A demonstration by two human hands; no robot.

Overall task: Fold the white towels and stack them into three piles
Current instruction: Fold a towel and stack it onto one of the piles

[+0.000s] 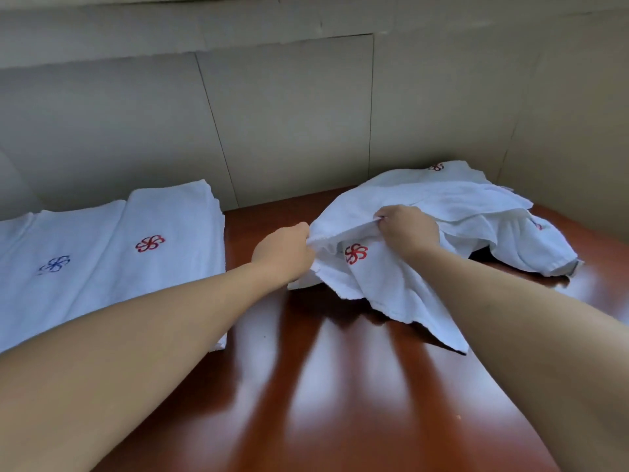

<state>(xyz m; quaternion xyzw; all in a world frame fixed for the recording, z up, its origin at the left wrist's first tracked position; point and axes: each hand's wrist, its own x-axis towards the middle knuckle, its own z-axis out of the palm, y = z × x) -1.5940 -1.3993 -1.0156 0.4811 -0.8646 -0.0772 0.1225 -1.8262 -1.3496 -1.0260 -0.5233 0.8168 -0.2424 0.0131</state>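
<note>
A loose white towel (384, 284) with a red flower logo hangs from both my hands over the table. My left hand (284, 255) grips its left edge. My right hand (408, 229) pinches the same edge further right. Behind it lies a heap of unfolded white towels (476, 202). At the left lie folded towels side by side: one pile with a red logo (170, 233), one with a blue logo (68, 267), and the edge of a third (10, 233) at the frame's left border.
The glossy reddish-brown table (323, 386) stretches toward me between my forearms. A beige panelled wall (289, 114) closes the back and the right side, right behind the heap.
</note>
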